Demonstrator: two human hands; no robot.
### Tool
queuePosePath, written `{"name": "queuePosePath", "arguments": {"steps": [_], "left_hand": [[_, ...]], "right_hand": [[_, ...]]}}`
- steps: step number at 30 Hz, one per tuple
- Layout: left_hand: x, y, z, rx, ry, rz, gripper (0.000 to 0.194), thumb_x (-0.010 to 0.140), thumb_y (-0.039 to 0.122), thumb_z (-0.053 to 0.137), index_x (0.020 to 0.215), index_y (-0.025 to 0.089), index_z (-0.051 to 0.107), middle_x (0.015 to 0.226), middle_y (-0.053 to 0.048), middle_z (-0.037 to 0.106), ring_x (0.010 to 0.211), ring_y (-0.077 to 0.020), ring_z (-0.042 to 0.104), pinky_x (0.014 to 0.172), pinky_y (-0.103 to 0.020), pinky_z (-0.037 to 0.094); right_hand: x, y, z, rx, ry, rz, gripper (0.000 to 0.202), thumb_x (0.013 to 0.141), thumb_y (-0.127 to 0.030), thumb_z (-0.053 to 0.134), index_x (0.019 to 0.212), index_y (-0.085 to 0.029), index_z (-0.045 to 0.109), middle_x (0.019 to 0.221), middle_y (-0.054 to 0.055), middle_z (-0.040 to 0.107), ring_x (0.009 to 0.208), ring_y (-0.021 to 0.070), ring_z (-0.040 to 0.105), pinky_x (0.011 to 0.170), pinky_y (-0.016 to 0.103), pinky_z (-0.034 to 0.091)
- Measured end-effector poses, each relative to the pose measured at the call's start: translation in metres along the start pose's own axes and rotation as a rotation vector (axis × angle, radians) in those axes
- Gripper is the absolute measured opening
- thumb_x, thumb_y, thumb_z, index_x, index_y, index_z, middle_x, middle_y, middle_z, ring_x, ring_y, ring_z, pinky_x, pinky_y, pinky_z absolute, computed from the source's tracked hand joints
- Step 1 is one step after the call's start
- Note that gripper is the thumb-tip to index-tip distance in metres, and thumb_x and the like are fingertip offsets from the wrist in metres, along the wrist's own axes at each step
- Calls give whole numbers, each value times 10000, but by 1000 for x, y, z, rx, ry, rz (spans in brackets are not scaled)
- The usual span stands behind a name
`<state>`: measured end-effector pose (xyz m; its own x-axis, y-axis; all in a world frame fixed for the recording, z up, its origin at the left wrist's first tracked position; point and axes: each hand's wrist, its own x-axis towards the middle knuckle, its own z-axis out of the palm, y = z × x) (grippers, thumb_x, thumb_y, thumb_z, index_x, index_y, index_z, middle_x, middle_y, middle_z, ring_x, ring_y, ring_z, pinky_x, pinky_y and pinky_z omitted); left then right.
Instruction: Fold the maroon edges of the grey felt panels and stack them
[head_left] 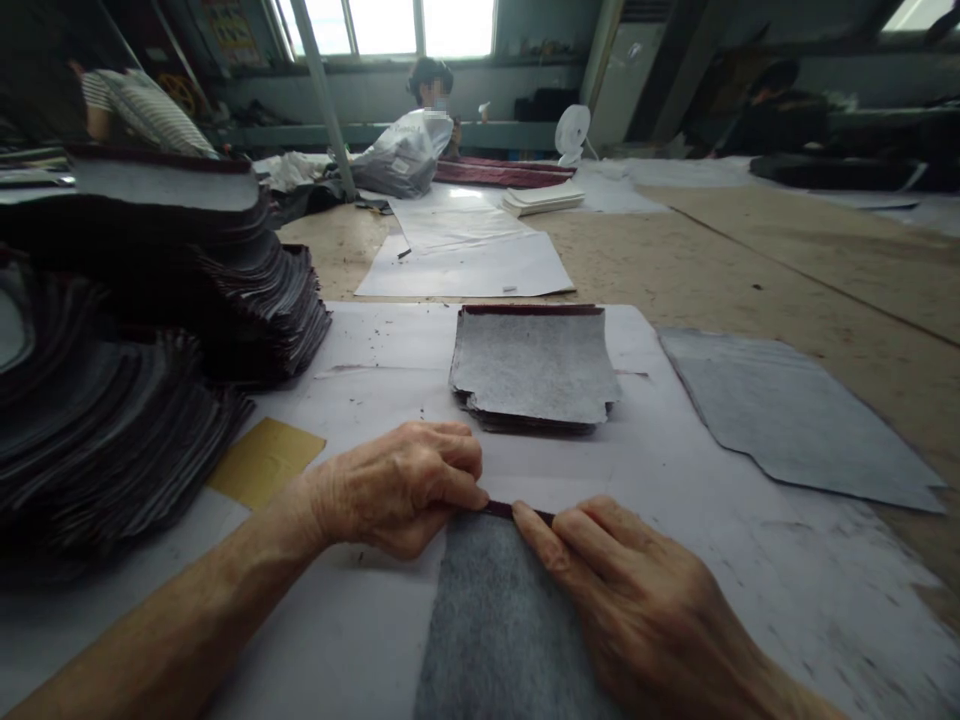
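A grey felt-backed piece (495, 620) with a dark red edge lies on white paper (390, 380) right in front of me. My left hand (397, 488) pinches its far edge at the left, thumb and fingers closed on the dark red border. My right hand (637, 610) rests on the piece's right side, its fingertips pressing the same far edge. Just beyond lies a small stack of similar grey pieces (534, 368) with a dark red rim at the back.
Tall piles of dark cut pieces (142, 330) fill the left. A yellow-brown card (264, 460) lies near my left wrist. A large grey sheet (795, 420) lies to the right. Farther off are white sheets (465, 262), a small fan (571, 132) and seated people (431, 85).
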<state>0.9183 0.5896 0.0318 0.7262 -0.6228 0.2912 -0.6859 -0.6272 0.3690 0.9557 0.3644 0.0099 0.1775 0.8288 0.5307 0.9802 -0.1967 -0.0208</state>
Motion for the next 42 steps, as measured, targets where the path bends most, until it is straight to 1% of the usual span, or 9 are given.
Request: {"name": "queuePosePath", "arguments": {"steps": [10,15,19,22,26,31,36,38,42], "left_hand": [[3,9,3,232,-63,64,90,658,95,459,616,165,494,685,-44,528,636,-167,430,582,-328,362],[1,6,5,259,-70,50,124,671,106,465,701,164,570,713,-33,547,655,-163,437,589,-336,337],[3,6,7,290,-39,75,228,711,107,500,895,172,618,813,-34,578,703,-167,460,640,-344,358],[6,8,3,101,69,28,287,762,55,467,961,187,624,868,-36,593,760,-152,503,705,-327,406],[8,25,-2,-110,269,-120,314,795,12,427,977,164,634,850,-50,602,769,-129,534,670,-262,442],[5,57,21,-38,161,-177,222,803,101,472,967,126,619,827,-69,604,755,-178,529,696,-342,447],[0,61,36,14,150,-152,269,832,81,421,1056,103,568,918,-93,588,837,-197,521,743,-347,444],[-2,59,34,20,113,-149,263,817,84,441,1048,102,564,913,-87,585,831,-197,515,749,-350,437],[-2,58,32,32,56,-152,243,775,89,461,990,87,574,877,-83,579,802,-200,502,733,-364,429]], "right_hand": [[18,0,-7,-43,-205,19,346,721,10,358,897,-130,620,774,74,546,662,171,477,579,290,440],[20,-2,2,28,-153,0,278,743,-8,368,830,-122,607,773,72,545,693,186,459,607,310,437],[8,-14,2,-95,-58,45,310,692,3,338,802,-109,605,738,83,544,658,198,473,535,302,445],[-8,-24,-1,-237,-36,86,287,679,-28,360,818,-101,600,700,81,518,623,203,471,440,273,410],[-24,-29,-3,-298,-81,114,274,679,-43,383,854,-96,588,712,83,498,624,207,474,396,258,390],[-26,-20,-6,-74,-74,152,244,760,-57,353,850,-105,575,741,89,498,666,213,484,469,295,448],[-29,-5,-13,170,-115,215,307,868,-120,392,1153,-47,479,831,95,520,759,177,522,655,306,511],[-30,-2,-13,163,-162,193,405,878,-121,379,1275,-37,375,852,98,521,771,168,533,654,280,519],[-30,0,-10,82,-265,110,464,854,-120,372,1313,-60,336,872,113,524,800,197,550,576,262,533]]}}
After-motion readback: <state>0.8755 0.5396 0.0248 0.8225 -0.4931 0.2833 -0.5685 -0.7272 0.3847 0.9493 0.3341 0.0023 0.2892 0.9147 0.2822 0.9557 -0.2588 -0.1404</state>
